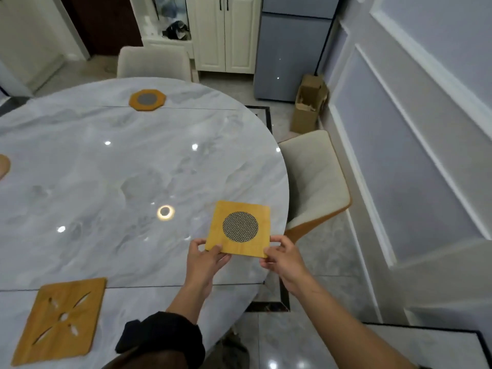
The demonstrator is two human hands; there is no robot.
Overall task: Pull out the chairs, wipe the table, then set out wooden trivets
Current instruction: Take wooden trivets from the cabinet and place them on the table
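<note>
A square wooden trivet (pixel 237 228) with a round mesh centre is over the right edge of the round marble table (pixel 106 169). My left hand (pixel 205 259) pinches its near left corner and my right hand (pixel 282 258) pinches its near right corner. I cannot tell whether it touches the tabletop. A square trivet with leaf-shaped cutouts (pixel 60 320) lies at the near left. An octagonal trivet with a grey centre (pixel 147 99) lies at the far side. Part of another trivet (pixel 4 166) shows at the left edge.
A cream chair (pixel 314 182) stands pulled out on the right, between the table and the panelled wall. Another cream chair (pixel 153 62) is behind the far edge. A cardboard box (pixel 308 105) sits beside a blue-grey fridge (pixel 290 49). Cream cabinets (pixel 226 33) stand at the back.
</note>
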